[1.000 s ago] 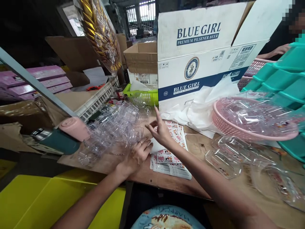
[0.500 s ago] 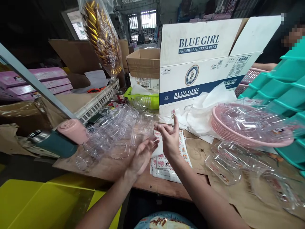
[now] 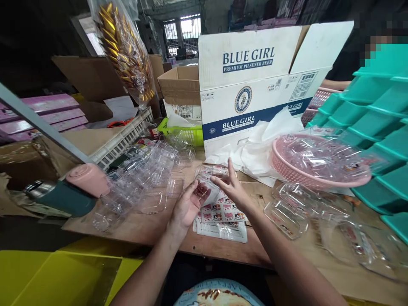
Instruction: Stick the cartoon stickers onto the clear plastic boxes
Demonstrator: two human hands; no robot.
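My left hand (image 3: 186, 208) is palm up with curled fingers around a clear plastic box (image 3: 207, 183), whose see-through edges are hard to make out. My right hand (image 3: 235, 190) is at the box's right side, fingers apart and index finger pointing up; I cannot tell whether it touches the plastic. No sticker shows on that fingertip now. Beneath both hands lie sticker sheets (image 3: 219, 212) printed with small cartoon animals. Left of my hands, many clear plastic boxes (image 3: 140, 174) are heaped. Clear boxes with stickers on them (image 3: 287, 219) rest to the right.
A pink basket (image 3: 277, 163) full of clear plastic stands at right, before stacked teal bins (image 3: 360, 110). Behind my hands are crumpled white paper (image 3: 255, 153) and a white carton (image 3: 223, 104). A teal flask (image 3: 60, 197) and pink bottle (image 3: 87, 180) lie left. Another person's arm shows far right.
The small sticker on my right index fingertip is no longer visible. My right fingers have spread from a pinch, and my left fingers have curled more. The whole view has shifted slightly.
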